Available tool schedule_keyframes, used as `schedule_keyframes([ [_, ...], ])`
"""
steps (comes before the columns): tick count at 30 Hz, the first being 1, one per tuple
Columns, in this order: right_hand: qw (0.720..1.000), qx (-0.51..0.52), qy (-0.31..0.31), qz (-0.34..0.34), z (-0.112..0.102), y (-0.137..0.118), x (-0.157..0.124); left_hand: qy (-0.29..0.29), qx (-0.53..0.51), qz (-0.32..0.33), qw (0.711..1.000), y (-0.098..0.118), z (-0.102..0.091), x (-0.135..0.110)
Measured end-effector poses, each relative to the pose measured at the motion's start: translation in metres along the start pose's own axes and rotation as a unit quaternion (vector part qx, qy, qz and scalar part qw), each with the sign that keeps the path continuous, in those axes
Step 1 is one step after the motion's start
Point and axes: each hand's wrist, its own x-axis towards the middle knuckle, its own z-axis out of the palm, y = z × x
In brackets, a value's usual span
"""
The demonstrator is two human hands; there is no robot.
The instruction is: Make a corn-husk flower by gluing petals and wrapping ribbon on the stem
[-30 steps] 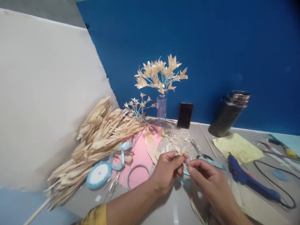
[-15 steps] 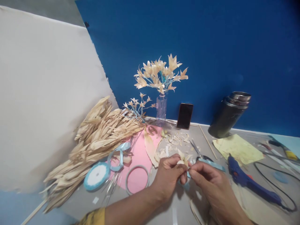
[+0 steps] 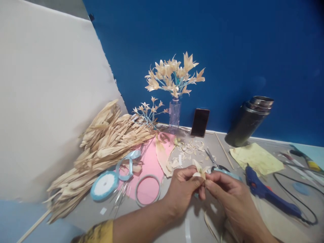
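My left hand and my right hand meet low in the middle of the view, fingertips pinched together on a small cream husk flower. Its pointed petals stick up above my fingers. A strip of light blue ribbon shows just behind my right hand. Behind the hands lie scissors among husk scraps.
A heap of dried corn husks fills the left. A blue ribbon spool, a tape ring and pink paper lie beside it. A vase of husk flowers, a phone, a flask, yellow paper and a blue glue gun stand beyond.
My hands have closed in on each other and risen slightly, and the flower's petals now stand clear above my fingers. The camera has tipped slightly.
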Motion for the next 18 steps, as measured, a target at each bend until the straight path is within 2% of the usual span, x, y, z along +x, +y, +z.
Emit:
schedule_keyframes([
  [5,0.999,-0.018,0.028,-0.025,0.0,-0.007,0.001,-0.021,-0.006,-0.001,1.0,0.003,-0.001,-0.001],
  [10,0.995,-0.047,0.085,0.02,-0.005,0.0,0.004,-0.013,0.0,-0.012,1.0,0.006,0.002,-0.004],
  [14,0.996,-0.017,0.072,0.056,-0.007,0.01,0.006,0.029,0.024,-0.008,0.999,0.01,0.005,-0.005],
  [18,0.997,0.031,0.048,0.055,-0.007,0.014,0.006,0.008,0.037,-0.024,0.999,0.009,0.005,-0.002],
])
